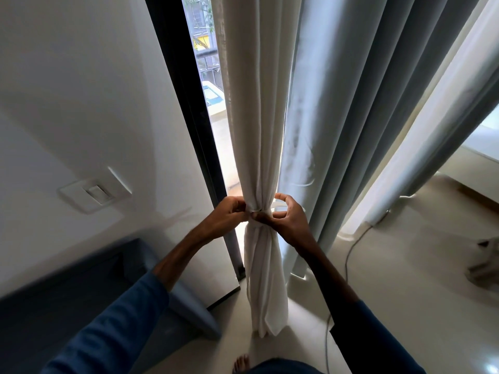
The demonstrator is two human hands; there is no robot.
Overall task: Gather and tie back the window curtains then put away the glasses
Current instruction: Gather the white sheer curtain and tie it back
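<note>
A wall switch (pixel 94 194) sits well left of the white curtain (pixel 259 130), and a dark window frame (pixel 189 103) stands just beside the curtain's left edge. The left hand (pixel 229 214) has its fingers curled tight and grips the curtain at its waist. The pale, softly creased cloth is gathered into a narrow column, pinched in there and flaring loosely below to the floor. On the curtain's right, the right hand (pixel 289 220) curls its fingers round a white tie band (pixel 278 205). Further right hangs a grey curtain (pixel 351 117) in broad pleats.
</note>
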